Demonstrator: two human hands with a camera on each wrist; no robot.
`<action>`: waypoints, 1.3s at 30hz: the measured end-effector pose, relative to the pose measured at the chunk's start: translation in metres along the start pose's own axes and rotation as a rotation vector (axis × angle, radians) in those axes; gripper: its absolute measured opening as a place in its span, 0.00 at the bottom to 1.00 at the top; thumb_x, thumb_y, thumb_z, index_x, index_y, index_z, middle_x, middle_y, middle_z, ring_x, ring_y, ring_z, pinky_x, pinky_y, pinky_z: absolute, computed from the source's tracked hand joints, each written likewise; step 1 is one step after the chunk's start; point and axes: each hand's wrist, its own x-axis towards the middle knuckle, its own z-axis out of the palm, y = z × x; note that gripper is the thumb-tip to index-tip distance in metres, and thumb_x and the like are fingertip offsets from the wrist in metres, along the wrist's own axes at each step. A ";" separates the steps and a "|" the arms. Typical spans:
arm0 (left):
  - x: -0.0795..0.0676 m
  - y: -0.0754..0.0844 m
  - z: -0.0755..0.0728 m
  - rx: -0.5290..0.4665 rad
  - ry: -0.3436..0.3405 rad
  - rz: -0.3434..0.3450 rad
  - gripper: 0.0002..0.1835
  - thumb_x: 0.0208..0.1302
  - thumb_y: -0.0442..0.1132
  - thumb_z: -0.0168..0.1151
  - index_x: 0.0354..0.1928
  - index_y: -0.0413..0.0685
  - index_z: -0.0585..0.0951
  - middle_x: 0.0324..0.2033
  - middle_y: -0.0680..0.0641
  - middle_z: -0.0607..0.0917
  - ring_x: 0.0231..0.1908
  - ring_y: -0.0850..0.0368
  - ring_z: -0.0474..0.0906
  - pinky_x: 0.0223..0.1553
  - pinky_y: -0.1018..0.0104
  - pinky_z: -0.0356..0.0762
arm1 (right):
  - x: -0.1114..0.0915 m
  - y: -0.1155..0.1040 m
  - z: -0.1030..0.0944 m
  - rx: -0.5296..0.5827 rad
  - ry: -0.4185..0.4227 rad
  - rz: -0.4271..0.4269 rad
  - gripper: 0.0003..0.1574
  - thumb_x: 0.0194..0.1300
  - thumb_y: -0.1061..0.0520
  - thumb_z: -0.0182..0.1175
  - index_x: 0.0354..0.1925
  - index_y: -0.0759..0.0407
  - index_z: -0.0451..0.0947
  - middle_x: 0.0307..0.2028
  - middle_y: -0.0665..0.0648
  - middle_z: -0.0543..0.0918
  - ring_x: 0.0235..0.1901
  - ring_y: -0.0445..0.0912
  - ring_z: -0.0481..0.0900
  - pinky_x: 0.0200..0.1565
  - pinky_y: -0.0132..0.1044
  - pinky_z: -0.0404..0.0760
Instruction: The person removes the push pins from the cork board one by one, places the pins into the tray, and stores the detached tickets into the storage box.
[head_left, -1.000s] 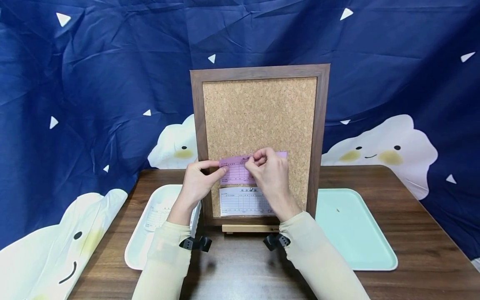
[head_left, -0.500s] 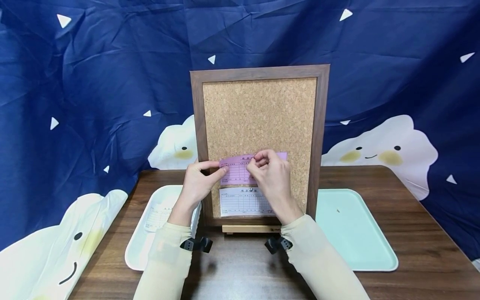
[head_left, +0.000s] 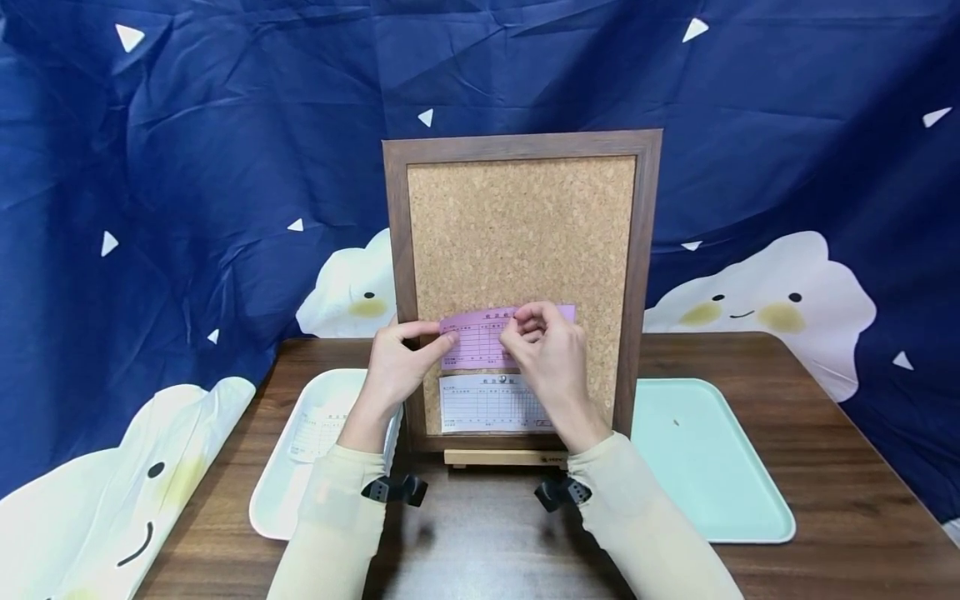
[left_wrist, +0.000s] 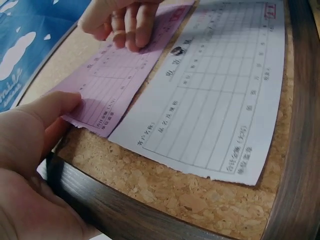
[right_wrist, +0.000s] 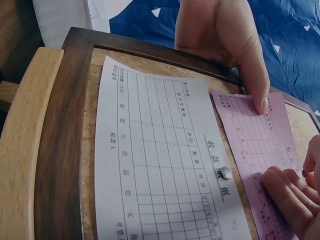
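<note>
A framed cork board (head_left: 521, 225) stands upright on the table. My left hand (head_left: 399, 360) pinches the left end of a pink receipt slip (head_left: 468, 346) against the cork, thumb on its face. At the slip's upper middle, my right hand (head_left: 551, 354) pinches a tiny dark thumbtack (right_wrist: 304, 173), mostly hidden by the fingertips. Right below hangs a white receipt slip (left_wrist: 200, 105), held by a round silver thumbtack (right_wrist: 226, 173) at its top middle. My right hand covers part of the pink slip in the head view.
At the left, a white tray (head_left: 262, 508) holds more paper slips (head_left: 311, 437), partly behind my left arm. A mint-green tray (head_left: 720, 483) at the right holds a tiny brass-coloured piece (head_left: 677, 422). A wooden stand (head_left: 495, 457) supports the board. Blue cloth hangs behind.
My right hand has shifted slightly right and down across the pink slip, showing more of its printed heading. The left hand keeps its place on the slip's left end.
</note>
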 end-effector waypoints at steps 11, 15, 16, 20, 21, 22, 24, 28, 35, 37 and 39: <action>-0.003 0.001 0.003 -0.059 0.017 0.018 0.17 0.67 0.38 0.76 0.53 0.34 0.90 0.67 0.36 0.78 0.70 0.41 0.71 0.74 0.44 0.67 | 0.000 0.002 -0.005 0.050 -0.018 0.026 0.07 0.61 0.68 0.65 0.39 0.69 0.83 0.31 0.66 0.91 0.29 0.54 0.89 0.31 0.19 0.82; -0.006 -0.001 0.005 -0.076 0.041 0.036 0.17 0.67 0.39 0.75 0.52 0.33 0.90 0.79 0.31 0.65 0.82 0.36 0.57 0.82 0.38 0.54 | -0.001 0.002 -0.006 0.074 -0.028 0.025 0.06 0.62 0.69 0.65 0.40 0.70 0.83 0.32 0.66 0.91 0.29 0.56 0.89 0.31 0.19 0.83; -0.007 -0.002 0.005 -0.079 0.044 0.043 0.17 0.67 0.39 0.74 0.52 0.32 0.90 0.81 0.31 0.62 0.82 0.34 0.55 0.82 0.37 0.53 | -0.002 0.002 -0.007 0.075 -0.028 0.022 0.06 0.62 0.69 0.65 0.39 0.69 0.83 0.32 0.66 0.91 0.29 0.56 0.90 0.31 0.19 0.83; -0.009 -0.004 0.006 -0.076 0.065 0.060 0.16 0.67 0.38 0.75 0.50 0.32 0.90 0.83 0.29 0.56 0.84 0.31 0.48 0.83 0.35 0.49 | -0.003 0.004 -0.009 0.071 -0.032 0.005 0.06 0.63 0.69 0.66 0.40 0.69 0.84 0.32 0.66 0.91 0.29 0.56 0.90 0.32 0.19 0.82; -0.009 -0.004 0.007 -0.073 0.068 0.065 0.16 0.67 0.38 0.75 0.50 0.32 0.90 0.83 0.30 0.56 0.84 0.31 0.48 0.83 0.34 0.49 | -0.003 0.005 -0.009 0.068 -0.033 0.000 0.06 0.63 0.69 0.67 0.40 0.69 0.84 0.32 0.67 0.91 0.29 0.56 0.90 0.32 0.19 0.82; -0.010 -0.004 0.007 -0.071 0.073 0.068 0.16 0.67 0.38 0.75 0.49 0.32 0.90 0.83 0.30 0.55 0.84 0.31 0.47 0.84 0.34 0.48 | -0.003 0.006 -0.010 0.068 -0.033 -0.006 0.06 0.62 0.69 0.67 0.40 0.70 0.84 0.32 0.67 0.91 0.29 0.56 0.90 0.32 0.19 0.82; -0.010 -0.005 0.007 -0.060 0.082 0.077 0.15 0.67 0.37 0.75 0.49 0.32 0.90 0.83 0.30 0.55 0.84 0.31 0.47 0.84 0.34 0.47 | -0.003 0.007 -0.011 0.075 -0.037 -0.012 0.06 0.62 0.70 0.68 0.40 0.70 0.84 0.32 0.67 0.91 0.29 0.56 0.90 0.32 0.20 0.83; -0.011 -0.004 0.008 -0.046 0.096 0.090 0.15 0.67 0.38 0.75 0.49 0.33 0.90 0.82 0.31 0.56 0.83 0.31 0.49 0.83 0.34 0.48 | -0.003 0.008 -0.013 0.086 -0.045 -0.028 0.07 0.63 0.70 0.68 0.41 0.70 0.84 0.33 0.67 0.91 0.29 0.56 0.90 0.33 0.20 0.83; -0.011 -0.004 0.008 -0.036 0.103 0.117 0.14 0.67 0.39 0.76 0.46 0.35 0.91 0.79 0.36 0.59 0.82 0.34 0.51 0.81 0.33 0.50 | -0.003 0.008 -0.015 0.071 -0.052 -0.083 0.07 0.63 0.70 0.70 0.41 0.70 0.84 0.34 0.65 0.92 0.29 0.54 0.90 0.33 0.21 0.84; -0.011 -0.004 0.008 -0.035 0.105 0.119 0.13 0.67 0.39 0.76 0.46 0.34 0.91 0.79 0.37 0.60 0.81 0.34 0.52 0.81 0.34 0.51 | -0.003 0.008 -0.015 0.065 -0.049 -0.099 0.07 0.64 0.70 0.70 0.41 0.70 0.84 0.34 0.65 0.92 0.29 0.53 0.90 0.34 0.21 0.84; -0.011 -0.004 0.008 -0.037 0.107 0.120 0.13 0.66 0.39 0.76 0.45 0.34 0.91 0.78 0.37 0.60 0.81 0.35 0.52 0.81 0.34 0.51 | -0.003 0.008 -0.015 0.062 -0.044 -0.114 0.07 0.64 0.70 0.69 0.41 0.70 0.84 0.34 0.65 0.92 0.29 0.54 0.90 0.34 0.21 0.85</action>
